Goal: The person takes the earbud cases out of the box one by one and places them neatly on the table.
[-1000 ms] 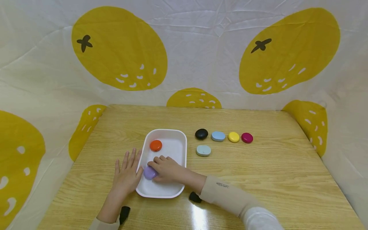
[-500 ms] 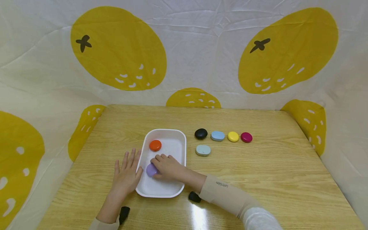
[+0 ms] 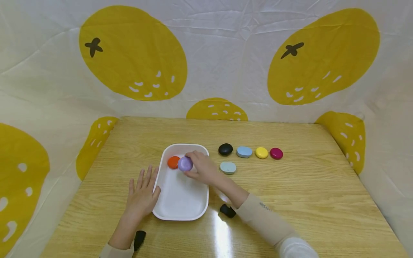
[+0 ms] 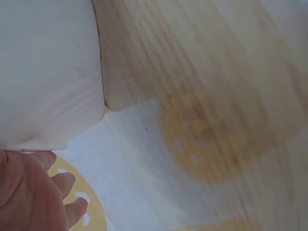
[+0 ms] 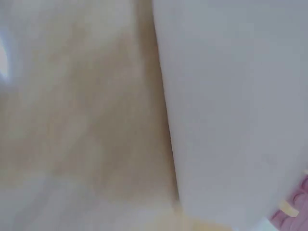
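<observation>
My right hand (image 3: 204, 169) pinches a smooth, round purple disc (image 3: 185, 164) over the far part of a white tray (image 3: 180, 218). An orange-red disc (image 3: 173, 162) lies in the tray just left of it, its right edge partly covered by the purple one. My left hand (image 3: 141, 196) lies with straight fingers along the tray's left side, thumb against the rim. In the left wrist view, the hand (image 4: 33, 197) touches the tray's white wall (image 4: 48, 72). The right wrist view is blurred and shows mostly the tray wall (image 5: 231, 96), with the right hand out of sight.
Right of the tray is a row of black (image 3: 225, 149), light blue (image 3: 244, 152), yellow (image 3: 261, 152) and crimson (image 3: 276, 153) pieces. A pale green oval piece (image 3: 228, 167) lies nearer. Behind the wooden table (image 3: 306, 186) hangs a patterned cloth (image 3: 226, 53).
The right hand has lifted the purple disc from the tray's near left part and carried it away from me and rightward, beside the orange-red disc. The left hand stays put.
</observation>
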Demonstrator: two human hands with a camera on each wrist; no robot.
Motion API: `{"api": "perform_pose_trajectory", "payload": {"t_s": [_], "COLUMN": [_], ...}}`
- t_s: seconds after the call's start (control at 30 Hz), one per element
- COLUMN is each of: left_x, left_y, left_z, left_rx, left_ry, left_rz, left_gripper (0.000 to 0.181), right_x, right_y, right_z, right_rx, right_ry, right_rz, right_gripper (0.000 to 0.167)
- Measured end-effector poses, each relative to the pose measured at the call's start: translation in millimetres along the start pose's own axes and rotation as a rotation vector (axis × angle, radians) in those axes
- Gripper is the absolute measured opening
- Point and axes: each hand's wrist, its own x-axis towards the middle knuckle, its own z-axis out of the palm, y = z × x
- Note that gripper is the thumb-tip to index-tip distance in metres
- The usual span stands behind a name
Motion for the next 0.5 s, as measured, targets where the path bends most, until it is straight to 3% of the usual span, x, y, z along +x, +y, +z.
{"api": "perform_pose_trajectory", "payload": {"t_s": [0.37,0.5], "left_x": [0.3,-0.2], "left_y": [-0.3,0.0], "left_z": [0.0,-0.8], "left_rx": [0.0,-0.004], "left_ry": [-0.004,-0.003], "left_rz": [-0.001,-0.002], "left_gripper": [0.058,0.058], "right_x": [-40.3,-58.6], "right_y": [57,77], "right_z": [-40,-47], "right_rx": [0.044,0.057], "right_ry": [0.148,0.163], "right_rz": [0.161,0.241], "right_gripper": [0.052,0.051]}}
